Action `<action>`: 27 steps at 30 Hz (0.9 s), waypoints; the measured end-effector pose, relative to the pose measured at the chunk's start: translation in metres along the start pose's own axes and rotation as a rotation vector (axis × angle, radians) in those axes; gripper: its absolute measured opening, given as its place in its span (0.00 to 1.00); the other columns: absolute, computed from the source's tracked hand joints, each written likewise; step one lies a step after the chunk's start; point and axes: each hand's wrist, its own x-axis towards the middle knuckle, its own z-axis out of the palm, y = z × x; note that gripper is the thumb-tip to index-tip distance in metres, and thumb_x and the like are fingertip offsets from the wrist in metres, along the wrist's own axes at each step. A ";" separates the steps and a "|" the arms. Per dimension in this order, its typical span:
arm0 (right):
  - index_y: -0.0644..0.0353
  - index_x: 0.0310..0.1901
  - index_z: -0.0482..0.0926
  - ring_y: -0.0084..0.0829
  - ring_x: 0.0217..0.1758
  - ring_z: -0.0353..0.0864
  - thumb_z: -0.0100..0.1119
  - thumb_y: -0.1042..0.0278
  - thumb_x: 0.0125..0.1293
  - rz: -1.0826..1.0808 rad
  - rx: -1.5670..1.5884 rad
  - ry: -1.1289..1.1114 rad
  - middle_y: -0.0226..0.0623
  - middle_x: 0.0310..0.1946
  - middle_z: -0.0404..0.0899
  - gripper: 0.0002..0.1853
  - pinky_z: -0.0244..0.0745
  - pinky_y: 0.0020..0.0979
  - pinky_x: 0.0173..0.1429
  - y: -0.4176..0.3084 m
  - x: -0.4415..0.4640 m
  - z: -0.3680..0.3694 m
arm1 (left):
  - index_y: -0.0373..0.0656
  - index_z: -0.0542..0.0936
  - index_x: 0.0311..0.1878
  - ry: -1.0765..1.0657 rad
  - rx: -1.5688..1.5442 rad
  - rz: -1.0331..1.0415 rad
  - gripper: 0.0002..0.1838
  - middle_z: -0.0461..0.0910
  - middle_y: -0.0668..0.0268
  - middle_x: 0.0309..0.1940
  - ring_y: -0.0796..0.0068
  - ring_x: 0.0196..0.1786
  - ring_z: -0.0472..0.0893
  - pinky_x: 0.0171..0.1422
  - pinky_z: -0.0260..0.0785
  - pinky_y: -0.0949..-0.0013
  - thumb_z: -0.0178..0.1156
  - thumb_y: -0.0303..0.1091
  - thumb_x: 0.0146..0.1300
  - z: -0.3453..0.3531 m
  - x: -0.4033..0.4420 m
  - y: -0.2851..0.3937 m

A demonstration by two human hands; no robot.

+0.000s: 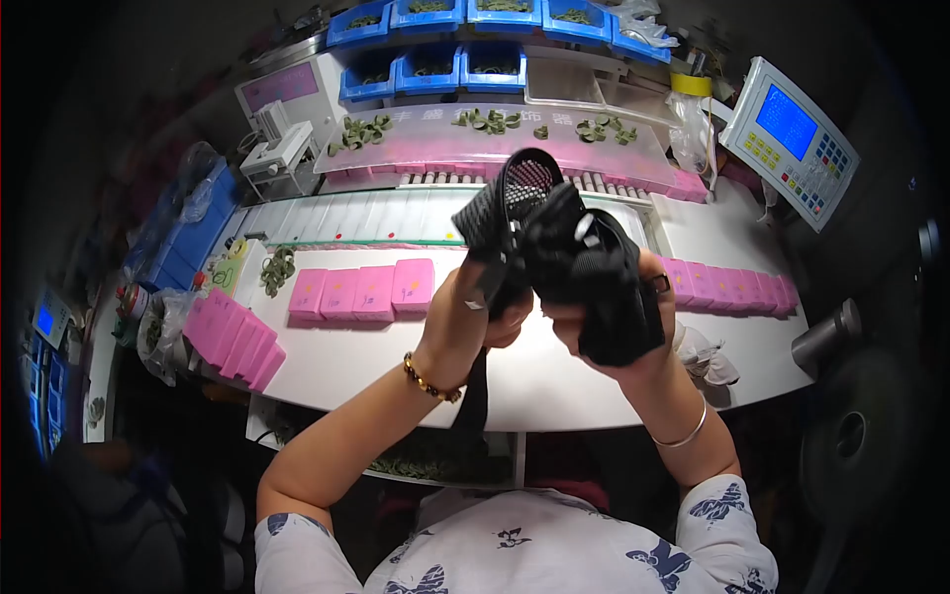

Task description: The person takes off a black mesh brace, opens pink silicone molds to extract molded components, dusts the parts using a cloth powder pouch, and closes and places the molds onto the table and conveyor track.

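Up over the middle of the bench I have a bundle of black straps and fabric (594,262) with a mesh loop standing at its top; its exact kind is not clear. My left hand (457,315), with a beaded bracelet at the wrist, is closed on the left side of the bundle. Around the right side, my right hand (667,332) is closed too, partly hidden by the fabric. A dark strap (476,391) hangs below my left hand. Nearest on the left stands a row of pink blocks (360,294); another row of pink blocks (727,284) is to the right.
Blue bins (427,69) with green pieces line the back. Before them, green curled pieces (487,121) lie on a clear sheet. A control panel (792,139) stands at right, above a metal cylinder (826,337). More pink blocks (233,339) lean at the left edge.
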 end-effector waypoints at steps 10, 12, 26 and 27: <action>0.68 0.57 0.79 0.26 0.43 0.88 0.56 0.60 0.77 -0.141 -0.592 0.249 0.40 0.45 0.87 0.18 0.85 0.28 0.49 -0.001 0.005 0.018 | 0.34 0.75 0.39 0.316 0.525 -0.056 0.15 0.71 0.69 0.21 0.80 0.22 0.67 0.28 0.60 0.68 0.50 0.37 0.79 0.038 -0.022 0.001; 0.67 0.54 0.81 0.23 0.43 0.87 0.59 0.61 0.76 -0.156 -0.814 0.292 0.37 0.43 0.87 0.16 0.83 0.26 0.49 -0.012 0.002 0.014 | 0.34 0.77 0.42 0.282 0.767 -0.037 0.12 0.75 0.64 0.22 0.71 0.24 0.73 0.30 0.65 0.63 0.52 0.34 0.78 0.029 -0.031 0.006; 0.68 0.52 0.79 0.55 0.43 0.83 0.65 0.66 0.68 -0.382 -2.143 0.348 0.54 0.41 0.82 0.17 0.78 0.46 0.52 0.006 0.007 -0.011 | 0.38 0.82 0.46 0.165 1.539 0.597 0.09 0.81 0.59 0.31 0.58 0.29 0.81 0.33 0.72 0.61 0.66 0.20 0.63 0.036 -0.040 0.019; 0.68 0.54 0.77 0.59 0.49 0.79 0.62 0.68 0.67 -0.305 -2.156 0.407 0.55 0.43 0.80 0.17 0.75 0.51 0.56 0.015 0.005 -0.011 | 0.38 0.82 0.46 0.170 1.540 0.597 0.09 0.81 0.59 0.31 0.58 0.29 0.81 0.33 0.72 0.61 0.66 0.20 0.63 0.035 -0.037 0.020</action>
